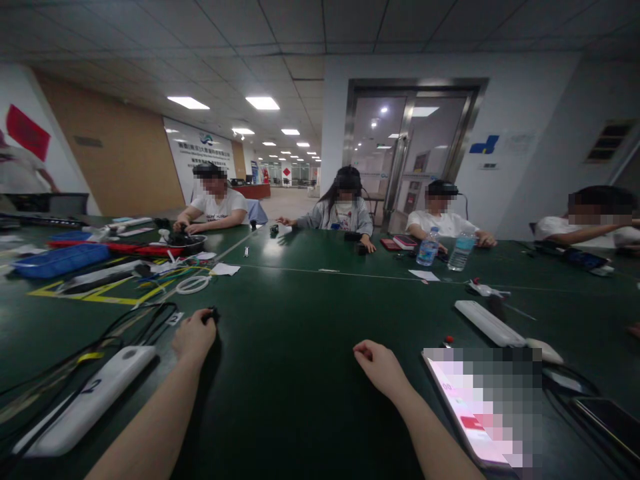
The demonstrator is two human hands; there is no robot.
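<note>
My left hand (194, 337) rests on the green table, its fingers closed around a small black object (213, 314) whose kind I cannot make out. A small label with a 2 (175, 319) and dark cables (150, 320) lie beside that hand. To the right, my right hand (380, 365) is curled into a loose fist on the tabletop, with nothing seen in it. Nearest to it is a tablet or large phone (465, 407) with a lit screen, partly blurred out. A small red-topped item (449, 341) sits by the screen's upper edge.
White power strips lie at left (90, 400) and right (487, 323). Blue tray (63, 260), coiled white cable (193, 285) and tools crowd the far left. Two water bottles (428, 250) stand across the table (300, 320). Several people sit opposite, one person's hand (369, 245) resting there.
</note>
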